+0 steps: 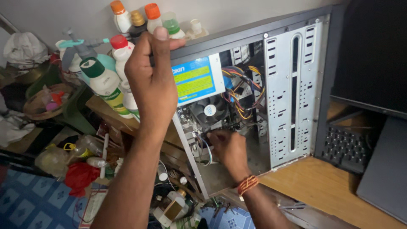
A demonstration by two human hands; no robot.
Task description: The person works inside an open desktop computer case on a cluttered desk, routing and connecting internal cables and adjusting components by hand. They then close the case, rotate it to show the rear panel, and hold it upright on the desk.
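A: Where does the open grey metal computer case (292,91) stand?

B: On the brown wooden tabletop (326,186), with its side panel off, so the inside shows.

A: And the left hand (152,76)?

B: It grips the top edge of the case at its upper left corner, fingers curled over the rim, holding nothing else.

A: The right hand (229,148)?

B: Down inside the case, low on the left, just under the round black cooling fan (210,111). Its fingers are closed narrow around something at the board there; I cannot tell what, though thin blue and white wires (206,150) run right beside the fingertips. An orange thread band (247,184) sits on that wrist.

A: What else is in the case?

B: A power supply box with a blue and yellow label (197,79) at the top left, just under the left hand. A bundle of many-coloured cables (241,91) hangs to the right of it, and right of that stands a pale perforated metal drive cage (292,85).

A: Around the case?

B: To its left, white plastic bottles with red, orange and green caps (108,82) crowd a shelf. To its right lies a black keyboard (345,146) under a dark monitor (373,55). Below it, on the blue patterned floor (29,203), lies a red bag (80,176) among clutter.
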